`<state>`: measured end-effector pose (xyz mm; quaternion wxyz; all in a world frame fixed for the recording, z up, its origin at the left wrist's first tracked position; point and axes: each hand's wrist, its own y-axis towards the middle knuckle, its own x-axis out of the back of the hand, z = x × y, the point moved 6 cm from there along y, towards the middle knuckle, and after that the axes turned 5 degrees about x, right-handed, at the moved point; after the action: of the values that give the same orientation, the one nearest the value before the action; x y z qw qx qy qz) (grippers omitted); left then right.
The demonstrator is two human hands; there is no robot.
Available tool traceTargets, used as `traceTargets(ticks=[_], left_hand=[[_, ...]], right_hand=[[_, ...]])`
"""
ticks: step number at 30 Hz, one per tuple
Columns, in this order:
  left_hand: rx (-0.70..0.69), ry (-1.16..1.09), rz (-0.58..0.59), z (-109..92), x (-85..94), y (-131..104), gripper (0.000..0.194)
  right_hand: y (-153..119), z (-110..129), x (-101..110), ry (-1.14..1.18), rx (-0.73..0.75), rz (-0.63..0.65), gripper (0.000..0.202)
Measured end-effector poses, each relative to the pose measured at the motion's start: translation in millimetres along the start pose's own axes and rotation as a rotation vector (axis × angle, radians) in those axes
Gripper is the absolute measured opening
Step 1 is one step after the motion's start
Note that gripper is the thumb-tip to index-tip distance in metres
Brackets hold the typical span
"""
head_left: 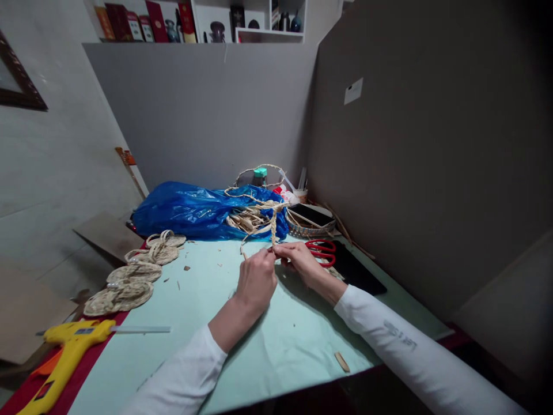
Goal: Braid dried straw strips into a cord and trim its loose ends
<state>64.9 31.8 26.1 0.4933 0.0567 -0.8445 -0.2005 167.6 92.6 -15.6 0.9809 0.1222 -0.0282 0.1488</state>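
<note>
A thin braided straw strand (273, 226) rises from between my two hands toward the open mouth of a blue plastic bag (185, 208). My left hand (258, 278) is closed, fingers curled at the strand's lower end. Touching it, my right hand (300, 260) pinches the same end between thumb and fingers. Loose straw (248, 219) spills from the bag behind the hands. Red-handled scissors (322, 252) lie just right of my right hand.
Several woven straw pieces (129, 294) line the table's left edge, with a yellow glue gun (71, 351) nearer. A phone (311, 215) rests on a round basket (309, 231). A dark flat object (360, 271) lies right. Grey panels (207, 104) stand behind.
</note>
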Motion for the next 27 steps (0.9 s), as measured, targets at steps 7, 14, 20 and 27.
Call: traceTargets(ticks=[7,14,20,27], left_hand=[[-0.153,0.094,0.040,-15.0,-16.7,-8.4,0.033],[0.247,-0.780,-0.085,32.5,-6.1,15.1,0.007],[0.344,-1.004,0.190,36.4,-27.7,19.2,0.019],[0.369,-0.942,0.173,38.7,-22.7,18.4,0.015]], right_hand=[[1.8,-3.7,6.3,0.130,-0.020,-0.085,0.033],[3.4,5.4,3.1,0.199,0.028,-0.014,0.036],[-1.3,6.7,-7.7,0.213,0.009,0.146,0.029],[-4.4,18.1,-5.2,-0.258,0.166,0.262,0.035]])
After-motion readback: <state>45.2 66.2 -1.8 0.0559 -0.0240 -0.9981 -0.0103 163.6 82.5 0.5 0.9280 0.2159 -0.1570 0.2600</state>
